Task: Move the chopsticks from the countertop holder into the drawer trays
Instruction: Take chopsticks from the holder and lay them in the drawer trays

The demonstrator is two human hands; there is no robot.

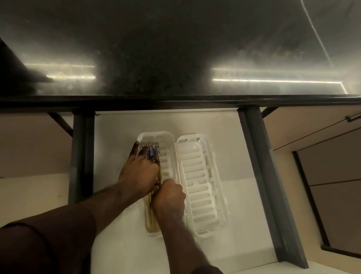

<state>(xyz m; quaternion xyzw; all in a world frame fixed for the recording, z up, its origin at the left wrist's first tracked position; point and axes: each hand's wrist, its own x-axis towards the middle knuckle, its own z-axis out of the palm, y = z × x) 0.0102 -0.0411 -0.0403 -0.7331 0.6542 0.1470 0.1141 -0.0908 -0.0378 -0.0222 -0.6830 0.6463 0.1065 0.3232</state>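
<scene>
White plastic trays lie side by side in the open drawer (248,197) under the dark desk (144,34). In the left tray (168,144) the left hand (138,173) lies flat, fingers (135,150) spread apart, pressing on the chopsticks (151,152), whose blue patterned ends point to the far side. Just beside it the right hand (170,197) has its fingers curled together on the same bundle. The right tray (200,183) holds nothing.

Both hands rest in the left tray (169,142) of the open drawer (231,131). The left hand (139,173) lies flat on the chopsticks (151,152); the right hand (170,196) is curled beside it. The right tray (200,183) adjoins.
</scene>
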